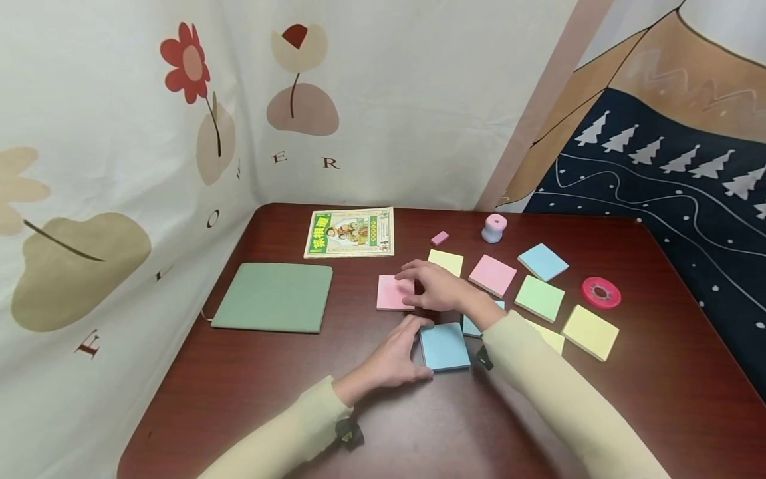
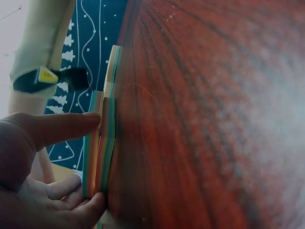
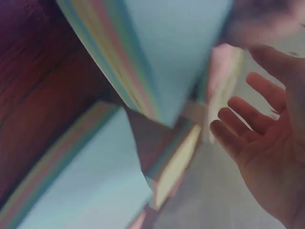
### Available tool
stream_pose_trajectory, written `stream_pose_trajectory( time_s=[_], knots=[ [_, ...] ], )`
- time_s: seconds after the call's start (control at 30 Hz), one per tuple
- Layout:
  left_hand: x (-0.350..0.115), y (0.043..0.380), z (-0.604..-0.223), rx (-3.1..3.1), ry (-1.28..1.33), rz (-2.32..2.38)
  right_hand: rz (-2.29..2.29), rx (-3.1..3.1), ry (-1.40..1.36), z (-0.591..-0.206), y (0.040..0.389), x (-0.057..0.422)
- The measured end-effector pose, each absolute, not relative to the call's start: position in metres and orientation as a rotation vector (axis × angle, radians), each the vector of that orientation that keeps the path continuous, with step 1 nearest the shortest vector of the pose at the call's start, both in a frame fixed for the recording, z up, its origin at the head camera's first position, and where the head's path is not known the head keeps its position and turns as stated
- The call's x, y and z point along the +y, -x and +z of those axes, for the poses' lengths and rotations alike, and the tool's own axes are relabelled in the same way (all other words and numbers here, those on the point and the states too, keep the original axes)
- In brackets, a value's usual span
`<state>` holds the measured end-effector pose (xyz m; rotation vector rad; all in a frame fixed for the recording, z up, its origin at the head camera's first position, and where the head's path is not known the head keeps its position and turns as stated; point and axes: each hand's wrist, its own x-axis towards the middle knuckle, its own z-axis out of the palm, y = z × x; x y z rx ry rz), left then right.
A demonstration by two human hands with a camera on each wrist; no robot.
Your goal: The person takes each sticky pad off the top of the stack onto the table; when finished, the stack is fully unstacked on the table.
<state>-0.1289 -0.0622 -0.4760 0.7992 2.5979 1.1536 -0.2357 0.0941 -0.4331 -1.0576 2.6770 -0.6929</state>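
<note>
My left hand grips a light-blue-topped stack of sticky notes by its left side, thumb at the near edge and fingers at the far one. In the left wrist view the stack shows layered coloured edges and a seam, as of two pads one on the other. My right hand hovers over the right edge of a pink sticky note pad. The right wrist view shows that hand with loosely extended fingers and nothing between them. Partly behind the right forearm lies another blue pad.
Several pads lie to the right, among them a pink one, a green one and a yellow one. Beyond are a pink eraser-like block, a spool-shaped item and a red ring. Leftward lie a green notebook and a booklet.
</note>
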Motion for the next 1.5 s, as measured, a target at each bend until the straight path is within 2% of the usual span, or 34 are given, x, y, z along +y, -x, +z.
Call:
stream_pose_trajectory(
  time_s=[0.3, 0.63, 1.03, 1.5],
  knots=[
    [-0.062, 0.129, -0.475, 2.601, -0.798, 1.15, -0.769, 2.62, 1.198, -0.415, 0.192, 0.14],
    [-0.062, 0.129, -0.476, 2.614, -0.833, 1.074, -0.645, 2.617, 1.057, -0.434, 0.142, 0.155],
    [-0.057, 0.128, -0.473, 2.73, -0.925, 0.87, -0.594, 2.733, 1.107, -0.449, 0.137, 0.151],
    [-0.056, 0.131, -0.474, 2.747, -0.921, 0.852, -0.541, 2.779, 1.083, -0.436, 0.136, 0.163]
  ],
)
